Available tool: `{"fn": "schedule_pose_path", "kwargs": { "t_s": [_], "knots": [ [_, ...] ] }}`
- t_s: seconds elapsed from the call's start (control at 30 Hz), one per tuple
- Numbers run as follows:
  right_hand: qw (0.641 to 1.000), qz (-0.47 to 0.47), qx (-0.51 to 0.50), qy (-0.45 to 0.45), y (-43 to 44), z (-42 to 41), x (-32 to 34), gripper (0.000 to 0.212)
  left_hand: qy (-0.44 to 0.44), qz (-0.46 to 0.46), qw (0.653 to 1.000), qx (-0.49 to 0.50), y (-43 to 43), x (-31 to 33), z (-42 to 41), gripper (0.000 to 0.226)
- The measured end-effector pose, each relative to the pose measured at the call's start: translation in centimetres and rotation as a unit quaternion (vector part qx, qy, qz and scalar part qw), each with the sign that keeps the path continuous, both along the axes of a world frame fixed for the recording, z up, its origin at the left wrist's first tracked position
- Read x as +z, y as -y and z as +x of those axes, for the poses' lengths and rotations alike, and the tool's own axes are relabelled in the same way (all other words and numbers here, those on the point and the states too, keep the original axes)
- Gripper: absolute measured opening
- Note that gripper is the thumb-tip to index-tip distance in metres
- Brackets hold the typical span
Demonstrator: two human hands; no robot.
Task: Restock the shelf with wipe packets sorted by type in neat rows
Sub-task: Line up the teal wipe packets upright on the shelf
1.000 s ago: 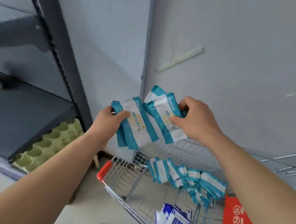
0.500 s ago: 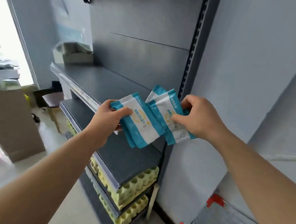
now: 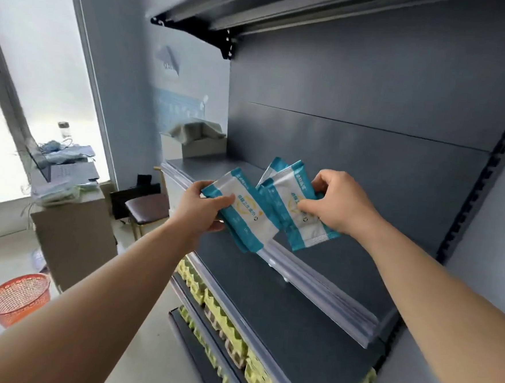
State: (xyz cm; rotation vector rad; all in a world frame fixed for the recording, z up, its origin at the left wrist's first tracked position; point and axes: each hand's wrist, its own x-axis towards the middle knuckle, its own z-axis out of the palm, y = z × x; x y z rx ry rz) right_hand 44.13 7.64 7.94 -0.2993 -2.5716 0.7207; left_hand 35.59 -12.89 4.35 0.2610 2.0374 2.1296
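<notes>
Wipe packets (image 3: 252,224) in grip of left hand (image 3: 202,208) and right hand (image 3: 340,203) — above shelf (image 3: 345,263).

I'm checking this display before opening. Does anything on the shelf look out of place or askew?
An open white box with crumpled grey material bulging out sits at the far end of the shelf, where wipes belong. The teal wipe packets are fanned and tilted, but the left hand and right hand hold them above it.
</notes>
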Motion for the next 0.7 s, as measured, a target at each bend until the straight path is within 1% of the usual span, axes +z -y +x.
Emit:
{"fn": "schedule_pose_path", "kwargs": {
  "t_s": [0.17, 0.37, 0.53, 0.7],
  "knots": [
    [1.000, -0.007, -0.019, 0.004, 0.2, -8.8, -0.9, 0.029, 0.028, 0.015, 0.999, 0.020, 0.8, -1.3, -8.4, 0.033],
    [1.000, 0.008, -0.018, 0.019, -1.1, -20.0, -1.0, 0.028, 0.029, 0.006, 0.999, 0.023, -0.5, -1.6, -20.0, 0.033],
    [0.999, 0.017, -0.033, 0.027, -2.6, -27.7, -1.0, 0.028, 0.026, -0.002, 1.000, -0.013, -2.0, -1.6, -28.3, 0.036],
    [0.996, 0.025, -0.073, 0.053, -4.2, -33.4, -2.3, 0.028, 0.060, -0.006, 0.996, -0.068, -3.0, -2.9, -35.9, 0.041]
  ]
}}
